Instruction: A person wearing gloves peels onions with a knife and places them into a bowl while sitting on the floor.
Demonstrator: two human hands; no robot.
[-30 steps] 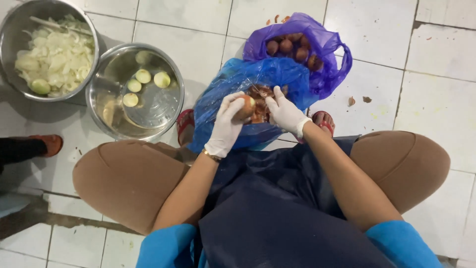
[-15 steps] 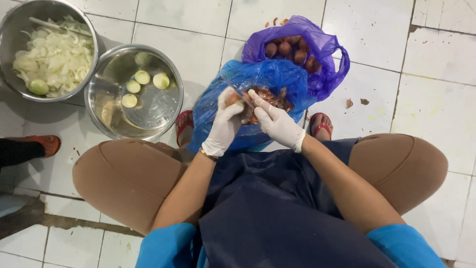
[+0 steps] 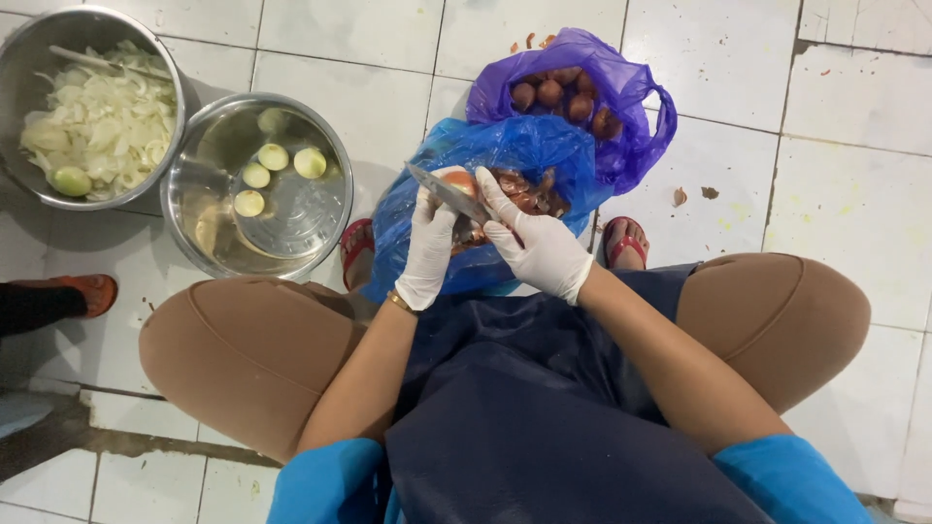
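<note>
I sit on a tiled floor wearing white gloves. My left hand [image 3: 428,247] holds an onion [image 3: 459,181] over a blue plastic bag [image 3: 515,155] that contains brown onion skins [image 3: 524,192]. My right hand [image 3: 536,241] grips a knife [image 3: 449,194] whose blade points up-left across the onion. Behind the blue bag a purple bag [image 3: 621,87] holds several unpeeled brown onions [image 3: 563,94].
A steel bowl [image 3: 254,252] at the left holds several peeled onions [image 3: 275,157]. A second steel bowl [image 3: 15,58] at the far left is full of sliced onion [image 3: 97,116]. Another person's foot in a red sandal [image 3: 83,291] is at the left edge. Onion scraps [image 3: 694,194] lie on the tiles.
My right hand has shifted left and lower, and the knife blade now lies across the onion in my left hand. Both hands stay over the blue bag.
</note>
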